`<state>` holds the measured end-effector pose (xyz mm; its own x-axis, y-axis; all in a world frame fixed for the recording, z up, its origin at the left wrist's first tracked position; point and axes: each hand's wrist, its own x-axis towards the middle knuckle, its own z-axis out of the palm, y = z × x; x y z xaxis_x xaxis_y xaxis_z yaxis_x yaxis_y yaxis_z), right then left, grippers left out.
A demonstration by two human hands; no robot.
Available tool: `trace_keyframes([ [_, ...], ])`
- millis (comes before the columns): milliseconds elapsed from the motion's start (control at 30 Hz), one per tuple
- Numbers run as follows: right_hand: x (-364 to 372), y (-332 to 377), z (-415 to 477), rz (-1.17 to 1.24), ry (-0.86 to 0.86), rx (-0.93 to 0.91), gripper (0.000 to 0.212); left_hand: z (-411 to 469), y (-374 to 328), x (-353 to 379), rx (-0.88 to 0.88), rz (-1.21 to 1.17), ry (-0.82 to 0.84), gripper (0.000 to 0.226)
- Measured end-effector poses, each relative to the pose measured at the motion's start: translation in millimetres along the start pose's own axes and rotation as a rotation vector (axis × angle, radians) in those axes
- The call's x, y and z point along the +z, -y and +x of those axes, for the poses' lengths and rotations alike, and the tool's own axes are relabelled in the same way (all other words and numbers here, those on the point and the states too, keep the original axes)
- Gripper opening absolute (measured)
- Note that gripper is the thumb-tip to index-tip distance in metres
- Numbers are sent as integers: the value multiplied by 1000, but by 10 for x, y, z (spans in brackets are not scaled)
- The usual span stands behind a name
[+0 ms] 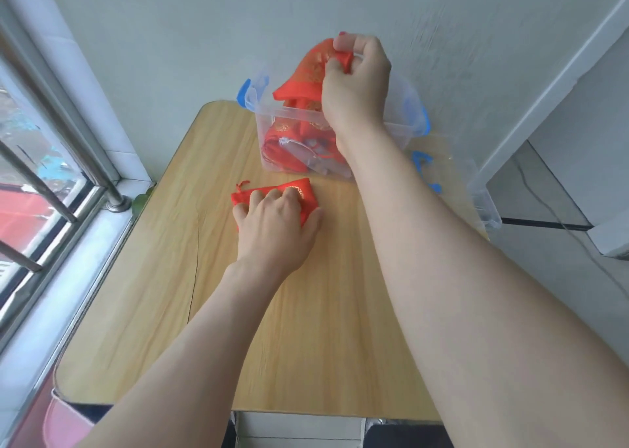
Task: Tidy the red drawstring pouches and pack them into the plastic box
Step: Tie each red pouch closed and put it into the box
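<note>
A clear plastic box [272, 120] with blue latches stands at the far end of the wooden table [306, 328]. Several red drawstring pouches [284, 134] with gold print lie inside it. My right hand [354, 83] is raised above the box and grips a red pouch [308, 69] by its top edge, so the pouch hangs down into the box. In front of the box a folded red pouch [299, 188] lies flat on the table. My left hand [275, 219] presses on it with spread fingers and covers most of it.
The clear lid [476, 192] with blue clips lies to the right of the box, at the table's right edge. A window with metal bars [51, 175] runs along the left. A white wall stands close behind the box.
</note>
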<state>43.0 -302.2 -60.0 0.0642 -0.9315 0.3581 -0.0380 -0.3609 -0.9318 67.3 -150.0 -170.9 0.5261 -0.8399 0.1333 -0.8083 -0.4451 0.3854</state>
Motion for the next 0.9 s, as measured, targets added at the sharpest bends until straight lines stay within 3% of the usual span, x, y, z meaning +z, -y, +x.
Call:
trace_keyframes([
  [100, 65, -13, 81, -222, 102, -43, 16, 9, 17, 19, 8, -2, 0, 36],
  [200, 55, -39, 66, -809, 140, -95, 38, 28, 34, 29, 15, -12, -35, 26],
  [267, 57, -62, 9, -992, 97, -110, 33, 35, 14, 14, -15, -1, -79, 29],
  [400, 89, -173, -149, -1032, 162, -281, 38, 27, -56, -31, -181, 24, -21, 39],
  [567, 48, -163, -290, -1157, 363, -231, 56, 40, -53, -68, -323, 8, 39, 43],
  [733, -105, -154, -458, -1135, 226, -462, 33, 11, -69, -76, -266, 74, 87, 43],
  [900, -361, -184, -822, -1003, 123, -575, 27, -31, -72, -119, -216, 98, 122, 48],
])
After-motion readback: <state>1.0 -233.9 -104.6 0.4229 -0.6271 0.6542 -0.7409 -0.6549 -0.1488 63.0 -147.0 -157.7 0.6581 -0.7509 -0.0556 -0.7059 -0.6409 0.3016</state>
